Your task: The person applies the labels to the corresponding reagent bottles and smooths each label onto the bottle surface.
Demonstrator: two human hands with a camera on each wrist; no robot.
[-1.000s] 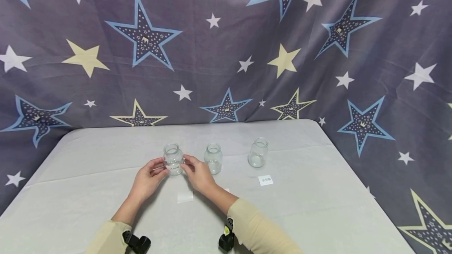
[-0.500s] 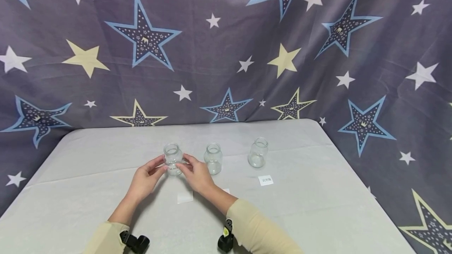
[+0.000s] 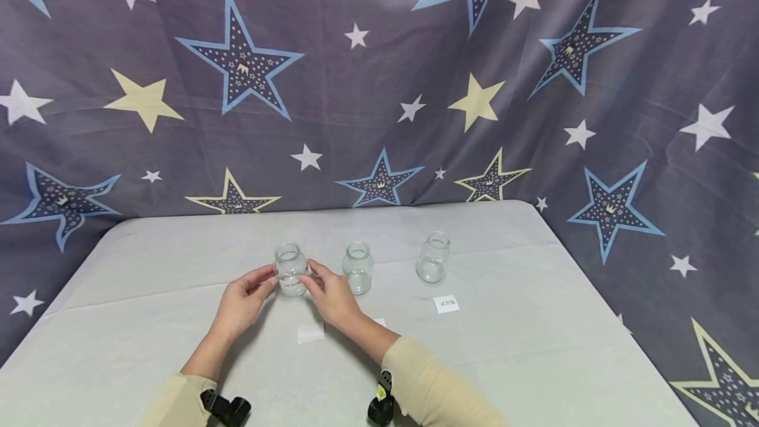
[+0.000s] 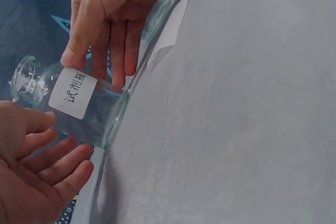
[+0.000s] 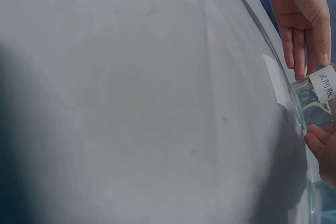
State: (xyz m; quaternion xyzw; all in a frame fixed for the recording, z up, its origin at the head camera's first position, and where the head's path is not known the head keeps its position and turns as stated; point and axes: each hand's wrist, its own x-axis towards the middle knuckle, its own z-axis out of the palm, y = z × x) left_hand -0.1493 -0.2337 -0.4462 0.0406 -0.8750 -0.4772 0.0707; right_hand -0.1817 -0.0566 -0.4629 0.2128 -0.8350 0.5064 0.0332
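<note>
A clear glass reagent bottle (image 3: 289, 262) stands upright at the left of the row, its mouth open. A white label (image 4: 73, 92) with printed characters sits on its front. My left hand (image 3: 242, 303) holds the bottle's left side, thumb near the front and fingers along the side. On the other side my right hand (image 3: 334, 295) holds it with fingers behind and the thumb pressing the label's right edge. In the left wrist view, the right thumb (image 4: 70, 55) lies at that edge. The left hand (image 5: 307, 11) appears at the top of the right wrist view.
Two more glass bottles stand to the right, a middle bottle (image 3: 358, 274) and a far one (image 3: 433, 263). A printed label (image 3: 446, 303) lies before the far one. A blank white paper (image 3: 311, 333) lies in front; another paper (image 3: 380, 321) is partly behind the right forearm.
My right thumb has slid left over the label and then slightly back right. The left hand has shifted slightly left. The bottle stays nearly in place.
</note>
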